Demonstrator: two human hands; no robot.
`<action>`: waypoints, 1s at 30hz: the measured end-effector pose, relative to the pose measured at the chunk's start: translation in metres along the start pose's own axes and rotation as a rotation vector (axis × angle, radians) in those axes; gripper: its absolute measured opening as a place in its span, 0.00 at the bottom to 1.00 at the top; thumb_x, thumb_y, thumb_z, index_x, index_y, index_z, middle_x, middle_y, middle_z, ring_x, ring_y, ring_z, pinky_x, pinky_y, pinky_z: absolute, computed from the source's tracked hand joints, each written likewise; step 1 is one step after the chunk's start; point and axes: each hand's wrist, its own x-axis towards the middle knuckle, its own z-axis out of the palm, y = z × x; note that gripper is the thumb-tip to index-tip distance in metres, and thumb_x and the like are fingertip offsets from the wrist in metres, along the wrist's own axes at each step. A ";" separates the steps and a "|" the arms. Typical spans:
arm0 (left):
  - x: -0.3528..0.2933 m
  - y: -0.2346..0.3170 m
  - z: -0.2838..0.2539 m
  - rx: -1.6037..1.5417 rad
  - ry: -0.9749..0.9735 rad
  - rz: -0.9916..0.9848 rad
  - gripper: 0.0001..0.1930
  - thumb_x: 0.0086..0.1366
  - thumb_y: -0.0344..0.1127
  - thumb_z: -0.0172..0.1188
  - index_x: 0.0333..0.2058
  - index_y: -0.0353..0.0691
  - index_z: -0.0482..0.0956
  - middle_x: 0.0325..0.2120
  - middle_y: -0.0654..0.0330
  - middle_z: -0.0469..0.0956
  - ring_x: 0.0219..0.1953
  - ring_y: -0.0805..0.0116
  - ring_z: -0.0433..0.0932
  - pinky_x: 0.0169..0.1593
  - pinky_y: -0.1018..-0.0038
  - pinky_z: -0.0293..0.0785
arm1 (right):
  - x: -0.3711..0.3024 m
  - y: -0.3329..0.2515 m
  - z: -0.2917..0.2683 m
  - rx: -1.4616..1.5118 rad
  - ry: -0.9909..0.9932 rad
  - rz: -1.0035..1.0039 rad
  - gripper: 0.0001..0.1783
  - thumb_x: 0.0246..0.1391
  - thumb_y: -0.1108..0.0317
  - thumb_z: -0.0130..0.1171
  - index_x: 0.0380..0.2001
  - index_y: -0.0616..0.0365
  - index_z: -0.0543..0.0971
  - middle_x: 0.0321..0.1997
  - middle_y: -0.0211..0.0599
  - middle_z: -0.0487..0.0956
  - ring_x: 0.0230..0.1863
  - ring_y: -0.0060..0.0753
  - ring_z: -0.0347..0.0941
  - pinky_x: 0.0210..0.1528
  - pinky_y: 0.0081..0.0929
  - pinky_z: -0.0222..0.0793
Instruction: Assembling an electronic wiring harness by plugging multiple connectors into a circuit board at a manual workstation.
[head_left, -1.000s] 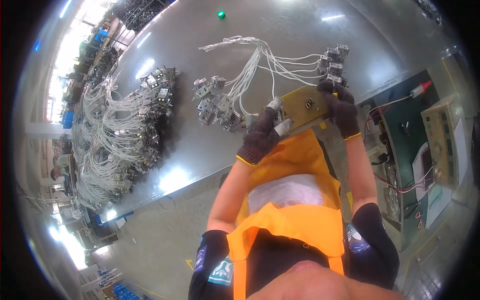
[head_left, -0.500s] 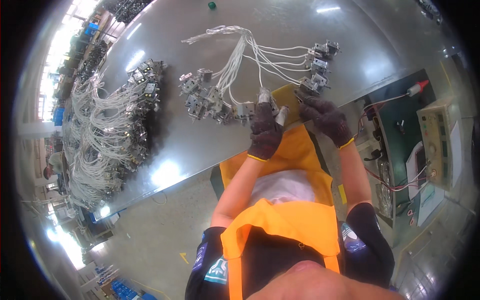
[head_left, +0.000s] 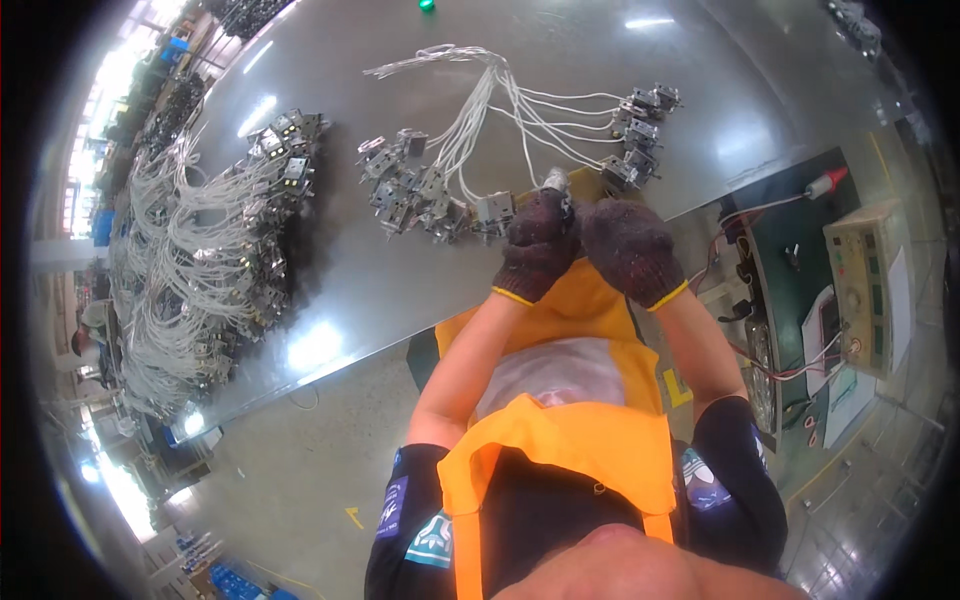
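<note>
Grey metal counter with bundled wiring, seen from above. The left hand, in a dark knitted glove with a yellow cuff, has its grip closed on a metal unit at the counter's near edge; the glove hides most of this piece, and a white cable leads to the fingertips. The right hand, gloved alike, is curled just beside the left, back uppermost; its fingers are concealed, so whether its grip grasps anything cannot be told. A strip of brownish-yellow board shows just beyond the hands. Farther up, white cables fan out from a gathered bend, their loose ends pointing left, toward two groups of similar units: a left cluster, near the left hand, and a right cluster, beyond the right hand. At far left lies a large heap of cabled units. A green light appears at the upper margin. At right, a dark green side counter bears a beige instrument and pink-handled scissors. An orange apron covers the wearer's front.
</note>
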 end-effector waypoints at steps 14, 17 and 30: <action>0.005 -0.008 0.007 -0.111 0.013 -0.028 0.24 0.57 0.34 0.63 0.51 0.31 0.71 0.38 0.41 0.76 0.42 0.41 0.76 0.46 0.56 0.73 | 0.010 -0.014 -0.009 -0.027 -0.203 0.127 0.06 0.49 0.66 0.54 0.28 0.54 0.78 0.25 0.45 0.78 0.28 0.51 0.77 0.31 0.46 0.73; 0.001 -0.002 0.000 -0.047 0.052 0.059 0.24 0.58 0.33 0.62 0.52 0.31 0.70 0.40 0.40 0.76 0.44 0.40 0.75 0.48 0.56 0.72 | 0.000 -0.021 -0.010 -0.018 -0.063 0.046 0.06 0.48 0.65 0.55 0.27 0.53 0.78 0.25 0.44 0.78 0.28 0.50 0.77 0.31 0.47 0.72; -0.003 0.015 -0.027 -1.031 0.042 -0.589 0.33 0.60 0.34 0.64 0.62 0.32 0.62 0.58 0.39 0.66 0.57 0.44 0.70 0.59 0.60 0.68 | -0.019 -0.006 -0.027 0.559 -0.115 0.197 0.19 0.55 0.64 0.61 0.49 0.59 0.77 0.37 0.41 0.80 0.33 0.31 0.77 0.35 0.30 0.72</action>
